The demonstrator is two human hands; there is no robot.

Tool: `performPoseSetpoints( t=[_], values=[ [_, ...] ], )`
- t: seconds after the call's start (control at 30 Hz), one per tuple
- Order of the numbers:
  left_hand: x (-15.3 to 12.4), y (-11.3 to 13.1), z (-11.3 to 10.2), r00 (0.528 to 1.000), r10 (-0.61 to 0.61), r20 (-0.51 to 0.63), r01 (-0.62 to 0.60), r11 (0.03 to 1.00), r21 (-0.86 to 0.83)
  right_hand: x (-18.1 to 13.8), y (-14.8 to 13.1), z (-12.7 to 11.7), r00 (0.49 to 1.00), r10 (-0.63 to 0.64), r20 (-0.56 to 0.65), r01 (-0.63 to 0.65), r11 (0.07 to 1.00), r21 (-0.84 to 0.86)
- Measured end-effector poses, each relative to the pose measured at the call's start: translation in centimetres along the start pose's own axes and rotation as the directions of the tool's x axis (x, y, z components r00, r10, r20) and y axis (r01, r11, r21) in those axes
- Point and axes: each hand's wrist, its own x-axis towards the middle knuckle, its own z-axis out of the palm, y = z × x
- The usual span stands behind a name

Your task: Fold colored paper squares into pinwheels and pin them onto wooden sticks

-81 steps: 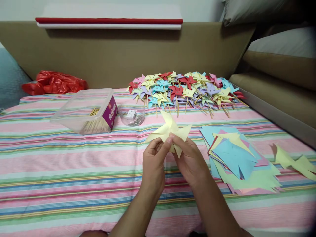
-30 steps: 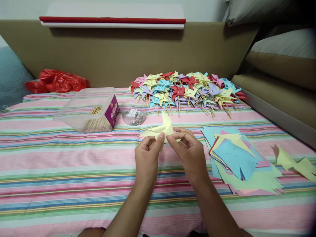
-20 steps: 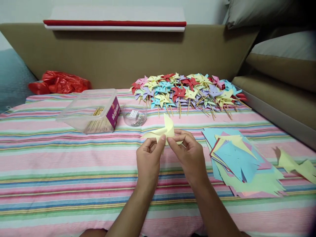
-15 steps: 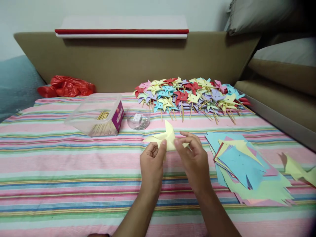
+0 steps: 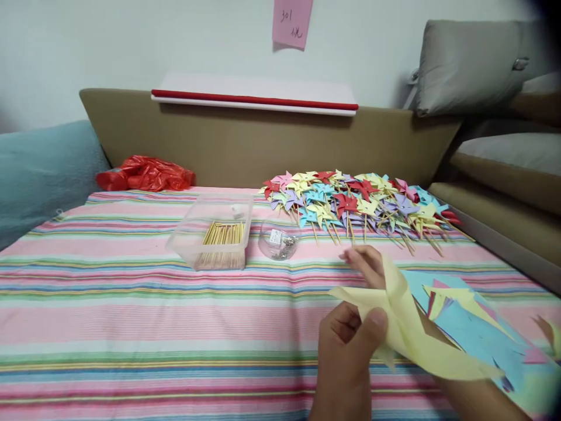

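Observation:
My left hand [image 5: 344, 356] pinches a pale yellow paper pinwheel [image 5: 405, 327] between thumb and fingers. Its blades are folded in, and one long blade points to the lower right. Behind the paper, my right hand [image 5: 367, 264] stretches its fingers to the left; they hold nothing that I can see, and the paper covers part of this hand. Beyond its fingertips, a clear round dish [image 5: 267, 248] holds small metal pins and a white label.
A clear plastic box [image 5: 184, 234] with wooden sticks stands left of the dish. Finished pinwheels [image 5: 346, 204] on sticks lie heaped at the back right. Cut coloured paper sheets [image 5: 477, 339] are stacked at the right. A red plastic bag [image 5: 151, 174] lies at the back left.
My right hand has let go of the pinwheel and stretched forward behind it. My left hand has moved right with the pinwheel, now tilted and nearer. The camera view has shifted.

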Motion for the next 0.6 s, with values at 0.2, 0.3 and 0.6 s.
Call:
performPoseSetpoints(
  t=[0.2,0.3,0.6],
  values=[
    [-0.2,1.4,0.1,0.999,-0.013,0.045,0.023,0.970,-0.243,9.4,-6.4,7.1,0.764,-0.207,0.612,0.614,0.527,-0.588],
    [-0.1,2.0,0.1,1.000,-0.014,0.024,0.020,0.959,-0.283,12.2,-7.5,10.4,0.690,-0.056,0.722,0.686,0.370,-0.627],
    [0.1,2.6,-0.1,0.998,-0.044,-0.051,0.024,0.943,-0.332,13.4,-7.0,13.7,0.642,0.236,0.730,0.718,0.148,-0.680]
  ],
)
